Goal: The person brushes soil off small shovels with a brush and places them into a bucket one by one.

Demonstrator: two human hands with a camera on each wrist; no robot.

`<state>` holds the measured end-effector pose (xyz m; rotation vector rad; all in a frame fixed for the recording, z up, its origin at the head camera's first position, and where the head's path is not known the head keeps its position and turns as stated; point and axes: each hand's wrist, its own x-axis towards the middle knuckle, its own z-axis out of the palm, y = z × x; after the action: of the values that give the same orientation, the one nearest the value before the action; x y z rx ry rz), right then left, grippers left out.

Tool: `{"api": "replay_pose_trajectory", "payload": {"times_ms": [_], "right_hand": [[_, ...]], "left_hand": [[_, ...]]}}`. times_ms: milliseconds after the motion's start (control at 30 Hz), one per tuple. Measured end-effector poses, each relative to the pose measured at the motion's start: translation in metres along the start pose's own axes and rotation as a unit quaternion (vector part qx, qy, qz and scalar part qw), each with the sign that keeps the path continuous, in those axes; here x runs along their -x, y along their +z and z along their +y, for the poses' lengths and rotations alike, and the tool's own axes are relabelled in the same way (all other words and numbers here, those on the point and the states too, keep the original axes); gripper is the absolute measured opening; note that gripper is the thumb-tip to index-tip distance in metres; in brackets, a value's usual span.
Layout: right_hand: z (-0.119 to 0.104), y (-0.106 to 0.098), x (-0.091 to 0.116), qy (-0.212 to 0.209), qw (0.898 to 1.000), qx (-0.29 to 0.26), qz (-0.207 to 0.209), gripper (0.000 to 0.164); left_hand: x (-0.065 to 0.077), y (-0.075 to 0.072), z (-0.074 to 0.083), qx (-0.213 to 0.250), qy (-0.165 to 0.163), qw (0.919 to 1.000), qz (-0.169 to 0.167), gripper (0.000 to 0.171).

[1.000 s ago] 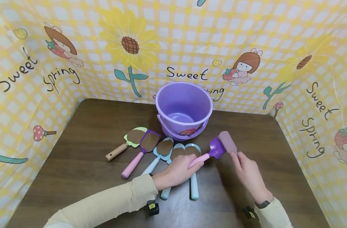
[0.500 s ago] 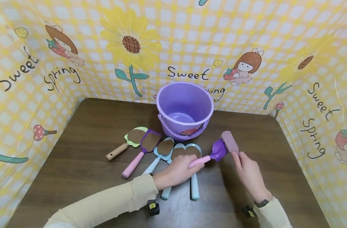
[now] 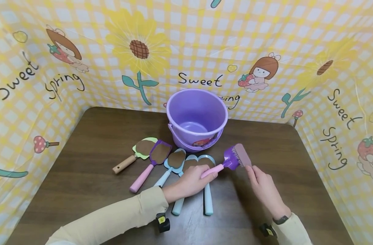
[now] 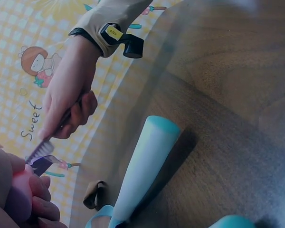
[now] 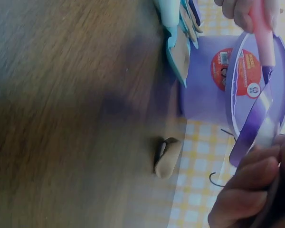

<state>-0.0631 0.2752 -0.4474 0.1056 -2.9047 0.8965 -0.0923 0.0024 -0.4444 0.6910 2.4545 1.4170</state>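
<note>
In the head view my left hand (image 3: 189,180) grips the pink handle of a small purple toy shovel (image 3: 230,158), held above the table with its blade pointing right. My right hand (image 3: 266,187) holds a pink brush (image 3: 243,154) between thumb and fingers. The brush's bristles lie over the shovel's blade. From the right wrist, the purple blade (image 5: 251,124) shows edge-on, with pale bristles at its tip. Part of the brush's handle is hidden inside the right hand.
A purple bucket (image 3: 197,112) stands behind the hands. Left of it lie a green shovel (image 3: 144,147) with a wooden handle, a purple shovel (image 3: 160,152) and several light-blue ones, their blades lined with brown. A curled brown piece (image 5: 168,159) lies on the table (image 5: 76,142).
The brush has shifted slightly left and toward me across the shovel's blade, and more of its bristles show. Both hands keep their hold; the left hand stays nearly still.
</note>
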Motion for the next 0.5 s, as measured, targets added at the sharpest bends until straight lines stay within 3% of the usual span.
{"api": "replay_pose_trajectory", "payload": {"times_ms": [133, 367, 500], "right_hand": [[0.0020, -0.0024, 0.0002, 0.019, 1.000, 0.009, 0.015, 0.037], [-0.0049, -0.0005, 0.0032, -0.037, 0.999, -0.021, 0.007, 0.030], [-0.0017, -0.0023, -0.0007, -0.005, 1.000, 0.003, 0.010, 0.034]], "left_hand": [[0.0008, -0.0002, 0.0005, -0.010, 0.002, 0.9999, -0.003, 0.028], [0.0018, 0.0019, 0.0036, -0.033, 0.003, 0.9994, 0.004, 0.028], [0.0018, 0.0014, 0.0049, -0.030, 0.004, 0.9995, 0.005, 0.031]]}}
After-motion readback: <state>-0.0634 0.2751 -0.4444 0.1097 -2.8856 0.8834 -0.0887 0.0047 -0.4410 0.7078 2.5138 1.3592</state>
